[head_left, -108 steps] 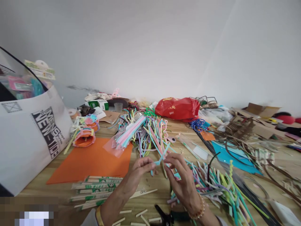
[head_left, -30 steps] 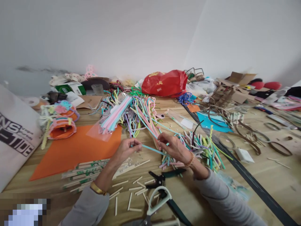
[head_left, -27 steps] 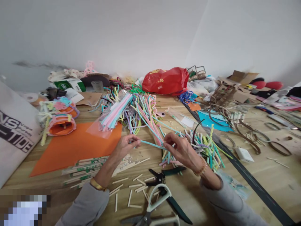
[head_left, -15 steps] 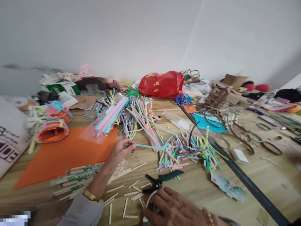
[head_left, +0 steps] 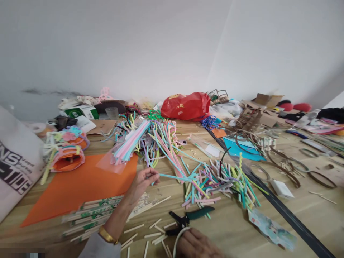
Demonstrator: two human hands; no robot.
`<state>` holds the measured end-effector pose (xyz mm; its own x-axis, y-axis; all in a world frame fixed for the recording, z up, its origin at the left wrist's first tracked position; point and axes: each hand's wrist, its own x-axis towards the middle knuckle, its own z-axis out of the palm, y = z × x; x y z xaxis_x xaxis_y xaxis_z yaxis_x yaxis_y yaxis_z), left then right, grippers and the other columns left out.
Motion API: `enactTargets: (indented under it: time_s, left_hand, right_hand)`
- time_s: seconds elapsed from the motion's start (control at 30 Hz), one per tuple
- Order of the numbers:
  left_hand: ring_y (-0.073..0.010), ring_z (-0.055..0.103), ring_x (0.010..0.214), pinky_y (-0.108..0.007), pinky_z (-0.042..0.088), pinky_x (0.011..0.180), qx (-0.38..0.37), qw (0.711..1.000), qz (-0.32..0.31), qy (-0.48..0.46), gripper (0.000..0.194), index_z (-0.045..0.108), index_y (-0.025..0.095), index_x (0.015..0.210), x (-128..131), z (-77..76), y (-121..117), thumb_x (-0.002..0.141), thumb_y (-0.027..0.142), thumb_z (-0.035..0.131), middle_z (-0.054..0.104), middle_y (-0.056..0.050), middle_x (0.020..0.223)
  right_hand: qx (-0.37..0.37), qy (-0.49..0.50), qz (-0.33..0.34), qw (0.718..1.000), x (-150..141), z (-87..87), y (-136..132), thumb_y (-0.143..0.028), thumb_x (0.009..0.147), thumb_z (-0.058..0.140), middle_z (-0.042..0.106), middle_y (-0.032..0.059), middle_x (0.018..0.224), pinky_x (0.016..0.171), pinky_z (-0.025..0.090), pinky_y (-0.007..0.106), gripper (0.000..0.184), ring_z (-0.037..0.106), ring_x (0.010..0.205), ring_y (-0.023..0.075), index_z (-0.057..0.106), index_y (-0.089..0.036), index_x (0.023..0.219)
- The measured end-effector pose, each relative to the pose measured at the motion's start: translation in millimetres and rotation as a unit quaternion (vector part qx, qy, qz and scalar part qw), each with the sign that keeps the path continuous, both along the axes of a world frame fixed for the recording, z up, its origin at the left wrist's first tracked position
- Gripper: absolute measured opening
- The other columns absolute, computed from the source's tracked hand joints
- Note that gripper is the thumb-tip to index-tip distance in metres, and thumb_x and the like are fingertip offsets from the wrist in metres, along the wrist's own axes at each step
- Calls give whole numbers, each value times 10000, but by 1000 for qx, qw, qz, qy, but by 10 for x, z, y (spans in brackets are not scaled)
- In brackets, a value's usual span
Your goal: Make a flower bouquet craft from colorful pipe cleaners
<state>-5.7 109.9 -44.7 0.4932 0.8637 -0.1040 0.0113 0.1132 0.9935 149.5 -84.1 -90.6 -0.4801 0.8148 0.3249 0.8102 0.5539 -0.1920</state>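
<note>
My left hand [head_left: 147, 178] is closed in a pinch on the end of a light-blue pipe cleaner [head_left: 172, 177]. The strip stretches right to a heap of short cut pipe cleaners [head_left: 212, 182] in mixed pastel colours. At the bottom edge is my right hand [head_left: 197, 244], blurred, its fingers bent down and partly out of sight. A pale curved band [head_left: 177, 239] shows beside its fingers; what it belongs to is unclear. Just beyond lie hand cutters [head_left: 185, 220] with black jaws and a dark green handle. Whether my right hand touches them is unclear.
Small wooden sticks [head_left: 153, 235] lie scattered left of the cutters. Wrapped chopsticks [head_left: 94, 215] rest by an orange sheet [head_left: 107, 182]. Behind are a bundle of long pipe cleaners [head_left: 131, 141] and a red bag [head_left: 185, 106]. A dark strip [head_left: 285, 208] crosses the table at right.
The whole scene has shifted downward in view. My right hand sits lower, nearer the bottom edge, and shows less. My left hand still pinches the blue pipe cleaner.
</note>
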Motion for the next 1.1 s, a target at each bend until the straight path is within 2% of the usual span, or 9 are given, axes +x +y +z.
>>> enactTargets:
  time_s: [0.1, 0.13, 0.2, 0.33, 0.43, 0.53, 0.73, 0.93, 1.1]
  left_hand:
    - [-132, 555, 586, -247, 419, 618, -9, 1000, 15, -16, 212, 625, 151, 713, -2, -11, -6, 662, 333, 720, 638, 5, 603]
    - [-131, 553, 584, -245, 417, 611, -12, 999, 21, -21, 213, 624, 152, 713, -1, -14, -11, 659, 335, 719, 632, 8, 601]
    - [-131, 553, 578, -243, 415, 600, -19, 999, 31, -30, 222, 621, 150, 713, 4, -19, -21, 653, 340, 719, 629, 8, 601]
    - [-125, 549, 564, -238, 426, 591, -31, 997, 52, -42, 231, 610, 149, 721, 29, -18, -49, 661, 347, 712, 631, 7, 602]
    - [-129, 560, 583, -240, 446, 603, -35, 996, 63, -46, 224, 600, 154, 734, 58, -13, -82, 678, 344, 705, 631, 10, 603]
    - [-130, 569, 596, -238, 458, 609, -36, 996, 68, -46, 212, 589, 164, 746, 92, -5, -123, 692, 340, 693, 633, 18, 600]
    - [-119, 556, 530, -222, 453, 556, -26, 995, 87, -32, 186, 571, 165, 730, 163, 35, -203, 711, 318, 675, 632, 27, 544]
    - [-127, 554, 492, -231, 453, 525, 23, 999, 40, 4, 165, 549, 178, 714, 267, 16, -312, 725, 312, 645, 612, 39, 497]
    - [-139, 562, 484, -244, 441, 526, 80, 994, 17, 67, 147, 528, 192, 698, 322, 16, -393, 753, 309, 597, 602, 35, 490]
  right_hand:
    - [-153, 119, 19, 981, 163, 501, 84, -364, 936, 522, 640, 25, 813, 627, 462, 200, 242, 586, 679, 139, 650, -295, 1130]
    - [-210, 178, 23, 961, 211, 625, 116, -414, 885, 591, 637, 44, 881, 649, 471, 204, 329, 600, 735, 151, 632, -282, 1184]
    - [-240, 321, -21, 916, 277, 738, 186, -459, 863, 608, 617, 58, 930, 732, 478, 241, 442, 592, 831, 176, 584, -278, 1266]
    - [-299, 527, -56, 794, 274, 554, 351, -530, 816, 644, 568, 28, 866, 622, 459, 229, 507, 543, 693, 121, 593, -265, 1245]
    - [-362, 560, -40, 744, 216, 426, 451, -566, 794, 653, 554, 3, 740, 541, 432, 212, 566, 529, 589, 96, 593, -215, 1233]
    - [-403, 585, -55, 701, 186, 428, 488, -634, 789, 611, 572, 1, 660, 506, 437, 210, 639, 538, 539, 97, 572, -163, 1219]
    - [-433, 617, -102, 649, 190, 445, 436, -657, 770, 613, 622, 11, 624, 488, 442, 186, 552, 570, 517, 97, 553, -149, 978]
    - [-443, 632, -139, 620, 160, 449, 380, -712, 757, 567, 649, 14, 592, 450, 408, 194, 640, 555, 462, 108, 494, -155, 1063]
    - [-443, 647, -142, 604, 147, 497, 365, -689, 767, 573, 646, 21, 593, 474, 428, 210, 563, 579, 491, 124, 537, -170, 982]
